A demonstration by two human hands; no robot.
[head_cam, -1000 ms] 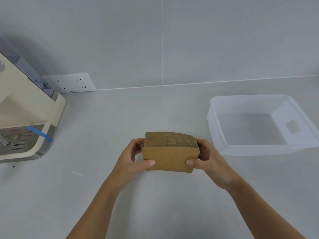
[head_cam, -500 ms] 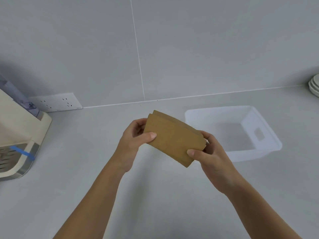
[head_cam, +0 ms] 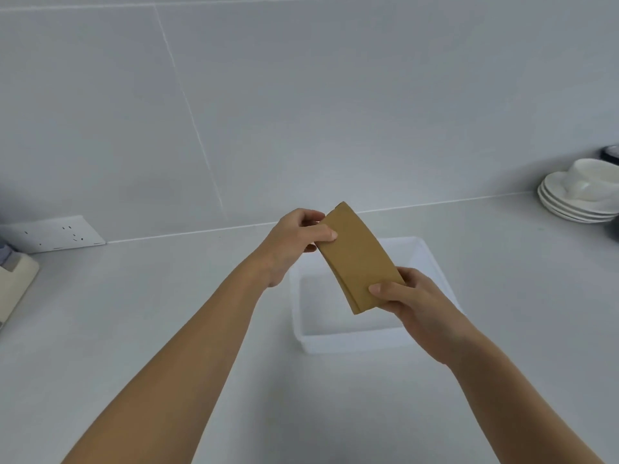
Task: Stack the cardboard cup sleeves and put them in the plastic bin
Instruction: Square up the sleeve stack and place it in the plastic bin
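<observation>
Holding the sleeves as one flat stack, both hands grip opposite ends in the air over the bin. Left hand pinches the far upper end, thumb on the front face, fingers curled behind. Right hand clamps the near lower end the same way. Stack tilts diagonally, clear of the bin. Bin sits mid-bench, nothing visible inside. Saucers with a cup stand at the bench's right back edge; a socket is on the wall, back left.
</observation>
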